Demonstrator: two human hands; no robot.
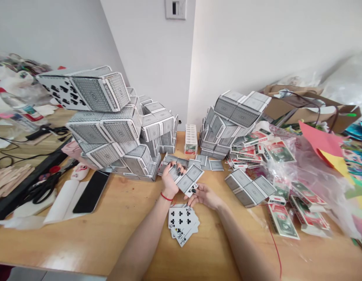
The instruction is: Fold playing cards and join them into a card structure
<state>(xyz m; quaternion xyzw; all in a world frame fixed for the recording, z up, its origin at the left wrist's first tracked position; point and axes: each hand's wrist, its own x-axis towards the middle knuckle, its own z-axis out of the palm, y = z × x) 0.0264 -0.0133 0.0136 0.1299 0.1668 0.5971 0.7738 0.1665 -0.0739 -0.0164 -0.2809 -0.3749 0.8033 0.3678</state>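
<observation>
My left hand [170,182] grips several joined playing cards [193,174] with grey patterned backs, its dark-nailed fingers lying over them. At the lower edge of these cards, my right hand [207,196] has its thumb and fingers closed on a card whose face partly shows a 7. Just below both hands lies a loose pile of face-up cards [182,223], with a six of clubs on top. A small block folded from cards [251,189] rests right of my right hand. Flat grey-backed cards [214,164] lie beyond my hands.
Stacked card blocks [107,128] rise at the left, and another stack [230,121] at the right. Between them stands a row of card boxes [190,138]. A phone [92,192] and black scissors [47,183] lie left. Opened card packs [283,220] and plastic wrap crowd the right.
</observation>
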